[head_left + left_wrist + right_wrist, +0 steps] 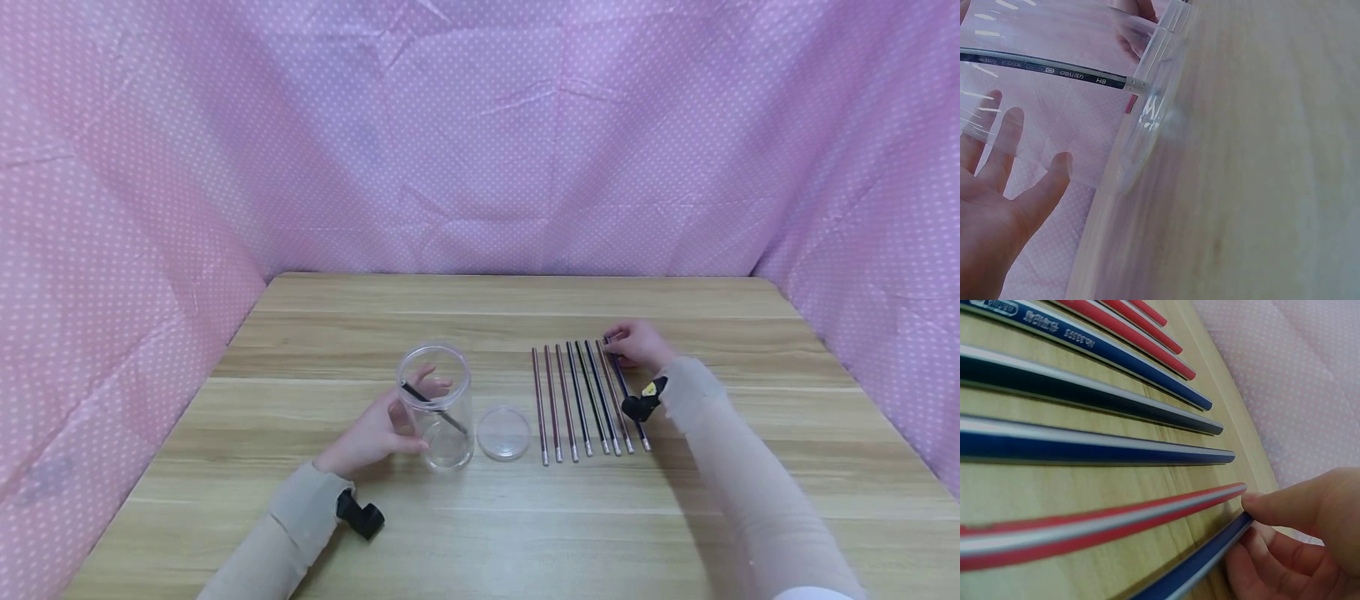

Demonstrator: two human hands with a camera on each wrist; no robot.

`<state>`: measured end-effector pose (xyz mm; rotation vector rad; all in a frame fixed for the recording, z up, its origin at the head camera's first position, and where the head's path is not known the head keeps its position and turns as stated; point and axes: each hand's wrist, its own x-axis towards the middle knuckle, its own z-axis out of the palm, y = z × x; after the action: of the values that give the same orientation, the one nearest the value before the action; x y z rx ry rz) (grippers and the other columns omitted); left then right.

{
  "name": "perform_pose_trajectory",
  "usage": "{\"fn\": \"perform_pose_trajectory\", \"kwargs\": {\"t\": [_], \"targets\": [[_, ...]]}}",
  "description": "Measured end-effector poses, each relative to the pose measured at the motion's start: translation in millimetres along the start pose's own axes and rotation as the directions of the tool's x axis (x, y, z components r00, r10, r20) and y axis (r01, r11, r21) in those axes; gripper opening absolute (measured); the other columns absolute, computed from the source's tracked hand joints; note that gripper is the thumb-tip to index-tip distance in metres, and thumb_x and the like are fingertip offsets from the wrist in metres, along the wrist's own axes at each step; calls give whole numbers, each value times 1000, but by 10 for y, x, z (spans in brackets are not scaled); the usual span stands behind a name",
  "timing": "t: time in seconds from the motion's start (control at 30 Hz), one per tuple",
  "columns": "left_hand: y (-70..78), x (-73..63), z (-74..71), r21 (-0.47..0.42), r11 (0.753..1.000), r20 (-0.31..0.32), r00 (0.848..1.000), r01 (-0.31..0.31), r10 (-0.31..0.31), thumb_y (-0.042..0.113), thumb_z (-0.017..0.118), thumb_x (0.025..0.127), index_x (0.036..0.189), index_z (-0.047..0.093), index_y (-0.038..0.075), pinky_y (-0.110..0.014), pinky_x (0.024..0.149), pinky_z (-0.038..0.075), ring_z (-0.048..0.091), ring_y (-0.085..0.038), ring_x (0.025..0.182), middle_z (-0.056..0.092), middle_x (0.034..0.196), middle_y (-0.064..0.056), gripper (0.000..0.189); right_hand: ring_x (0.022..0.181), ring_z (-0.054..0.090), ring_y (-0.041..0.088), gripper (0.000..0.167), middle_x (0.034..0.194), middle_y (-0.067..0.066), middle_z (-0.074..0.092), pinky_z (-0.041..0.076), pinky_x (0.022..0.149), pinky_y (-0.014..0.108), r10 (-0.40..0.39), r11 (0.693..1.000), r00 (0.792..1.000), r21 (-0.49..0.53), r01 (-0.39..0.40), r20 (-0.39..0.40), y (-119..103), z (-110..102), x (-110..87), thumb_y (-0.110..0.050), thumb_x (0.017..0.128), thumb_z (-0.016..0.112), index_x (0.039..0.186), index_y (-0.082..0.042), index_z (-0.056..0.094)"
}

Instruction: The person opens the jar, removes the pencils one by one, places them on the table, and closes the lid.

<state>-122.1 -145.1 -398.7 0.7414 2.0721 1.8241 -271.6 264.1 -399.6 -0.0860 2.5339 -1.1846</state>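
A clear plastic jar point(470, 421) stands on the table with one dark HB pencil point(1054, 69) slanting inside it. My left hand point(378, 429) holds the jar from the left, thumb at the front and fingers reaching behind it. Farther right, several red, blue and dark pencils point(579, 400) lie side by side, their silvery ends towards me. At the right end of that row, my right hand point(637, 343) pinches the far tip of a blue pencil point(1204, 557) between thumb and fingers. A red pencil point(1116, 522) lies just beside it.
A round clear lid point(504, 433) lies flat between the jar and the pencil row. The wooden table point(465, 533) ends at the back against a pink dotted curtain point(480, 150), which also hangs along both sides.
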Motion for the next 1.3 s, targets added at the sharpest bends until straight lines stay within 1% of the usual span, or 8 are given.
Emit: {"fn": "perform_pose_trajectory", "kwargs": {"t": [0.1,0.27,0.47,0.73,0.9,1.0,1.1,1.3], "targets": [[8,-2,-4,-3,1000,1,1000,5,-5,-9,69,74,151,10,6,-14,106,25,38,2,131,45,142,13,98,87,61,19,33,113,26,58,56,71,26,4,1000,1000,-11,-4,-7,-14,18,2,-5,91,56,120,11,52],[14,-7,-8,24,1000,0,1000,11,-11,-7,70,75,151,12,8,-24,110,22,37,1,132,45,144,5,97,83,61,19,30,109,27,59,55,65,24,-12,998,1000,-63,11,-16,-31,21,-3,-3,89,57,115,12,53],[16,-9,-9,25,1000,-3,1000,12,-12,-7,70,74,151,13,9,-15,107,24,38,2,131,46,143,7,97,74,60,15,28,105,28,61,53,59,22,-35,995,999,-100,32,-36,-52,31,-12,-2,87,59,110,13,55],[24,-10,-4,28,1000,-4,1000,2,-2,-7,71,74,152,14,12,-58,111,12,38,2,131,46,143,8,98,70,59,13,27,106,30,62,51,59,22,-40,989,999,-146,34,-37,-58,40,-24,-3,87,58,110,12,56],[32,-8,-3,41,999,-6,1000,-2,2,-7,71,74,151,15,12,-45,114,16,38,2,131,46,143,5,97,72,60,14,28,108,31,61,51,60,21,-44,990,998,-135,38,-35,-65,33,-34,-4,88,59,110,12,55],[35,-10,1,35,999,-7,1000,-1,2,-7,71,74,151,15,12,-47,115,15,38,2,131,46,143,5,97,72,60,13,29,110,32,61,51,62,21,-45,993,998,-109,41,-36,-73,6,-60,-6,89,58,112,13,55],[31,-17,5,27,1000,-8,1000,-1,1,-7,71,74,151,15,13,-59,111,11,38,3,131,46,143,7,97,72,61,13,33,113,32,59,53,64,23,-49,995,998,-88,45,-37,-91,-39,-98,-9,91,55,116,13,53],[16,-10,0,50,999,-10,1000,-3,3,-7,71,73,151,15,11,-58,112,10,37,2,131,47,143,5,97,82,64,22,39,117,31,57,56,74,33,-76,995,996,-68,72,-55,-157,-107,-147,-13,93,53,123,12,50]]}}
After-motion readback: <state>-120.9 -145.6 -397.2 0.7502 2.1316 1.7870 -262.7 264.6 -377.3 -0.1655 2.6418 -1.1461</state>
